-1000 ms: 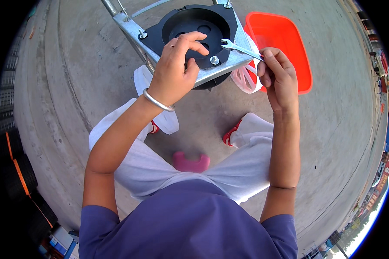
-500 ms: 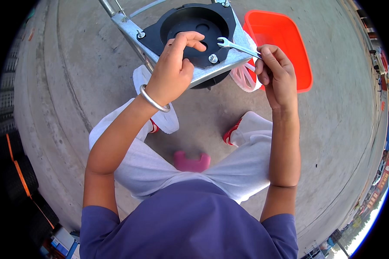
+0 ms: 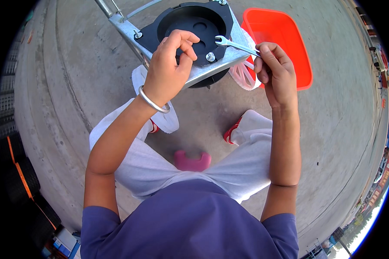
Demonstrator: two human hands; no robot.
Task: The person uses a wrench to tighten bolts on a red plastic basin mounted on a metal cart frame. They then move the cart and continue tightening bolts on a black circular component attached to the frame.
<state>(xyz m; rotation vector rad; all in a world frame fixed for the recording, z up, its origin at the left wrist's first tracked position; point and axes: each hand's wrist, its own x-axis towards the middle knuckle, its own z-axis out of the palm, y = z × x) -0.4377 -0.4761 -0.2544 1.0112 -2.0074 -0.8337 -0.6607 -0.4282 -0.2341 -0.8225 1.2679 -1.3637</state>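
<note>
The right hand [image 3: 275, 71] is closed around the handle end of a small silver wrench [image 3: 234, 43], thumb and fingers pinching it so that the open jaw end reaches left, over the edge of a galvanised metal plate [image 3: 212, 67]. The wrench head sits just above and beside a bolt head [image 3: 210, 56] standing on that plate; whether it touches the bolt cannot be told. The left hand [image 3: 168, 71] is curled with fingertips drawn together over the rim of a black round moulded part [image 3: 192, 26] bolted to the plate; it seems to pinch something small, though what lies between the fingers is hidden. A silver bangle [image 3: 153, 101] circles the left wrist. The two hands are apart, with the bolt between them. The plate and black part are joined to a grey metal frame [image 3: 116, 19] that runs off to the upper left, with another bolt [image 3: 137, 35] at its corner. Behind the right hand an orange plastic tray [image 3: 281, 39] lies on the concrete floor [image 3: 333, 142], and a pink and white wheel-like piece [image 3: 243, 75] shows just under the plate. The person squats in light trousers, and a pink stool [image 3: 192, 160] shows beneath them. Black tyres [image 3: 17, 181] are stacked at the far left.
</note>
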